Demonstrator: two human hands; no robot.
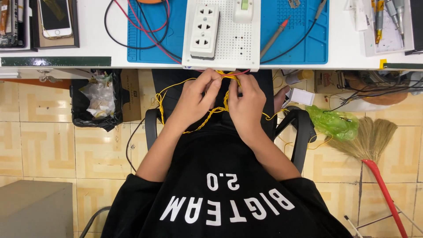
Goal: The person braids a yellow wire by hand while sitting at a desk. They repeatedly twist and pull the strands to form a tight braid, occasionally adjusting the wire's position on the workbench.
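My left hand and right hand sit side by side at centre frame, just under the table edge, fingers curled and pinching the yellow wire. The grip point is at the fingertips, upper centre, where the yellow strands meet a short red wire coming off the underside of the white perforated board. Between the two hands a twisted run of the yellow wire hangs down and crosses toward the left wrist; a loose loop of it swings out to the left of my left hand, and a thinner strand trails off to the right past my right wrist. Both forearms rest over my lap, black shirt below. Directly above the hands, the board overhangs the white table and carries a white triple socket strip and a switch; it lies on a blue mat with red and black leads and a probe. Upper left of the frame: a phone. Left of my hands, under the table, a black bin with rubbish. Right of the frame: a green plastic bag and a broom with a red handle on the tiled floor.
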